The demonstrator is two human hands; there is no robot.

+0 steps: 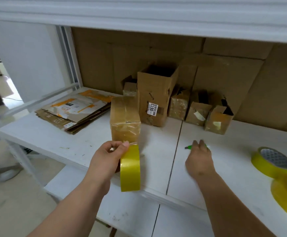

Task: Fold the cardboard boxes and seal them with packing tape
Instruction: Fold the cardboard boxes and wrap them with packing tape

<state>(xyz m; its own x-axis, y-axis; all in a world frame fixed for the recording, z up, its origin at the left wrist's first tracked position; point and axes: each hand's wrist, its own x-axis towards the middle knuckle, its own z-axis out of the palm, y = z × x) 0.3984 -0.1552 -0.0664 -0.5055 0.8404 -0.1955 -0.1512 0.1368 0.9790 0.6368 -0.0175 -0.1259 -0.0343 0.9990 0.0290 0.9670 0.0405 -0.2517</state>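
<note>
Left hand [105, 158]: is gripping a yellow tape roll [130, 168] on edge, thumb pinching its top.
Taped box [125, 119]: is standing just beyond that hand, touching the roll.
Right hand [200, 159]: is lying with fingers spread over a green cutter [189, 147].
Spare rolls [272, 161]: are lying to its right.

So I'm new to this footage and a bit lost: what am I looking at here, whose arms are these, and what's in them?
There is no machine: these are a person's two bare arms, filmed by a wide-angle camera on their head, looking forward and down at a white table. The left hand grips a yellow tape roll, whose tape runs up to a taped box just beyond. The right hand reaches onto a small green cutter; whether it grips it is unclear. Two more rolls lie at the right. Behind stand open boxes and a flat cardboard stack.
</note>
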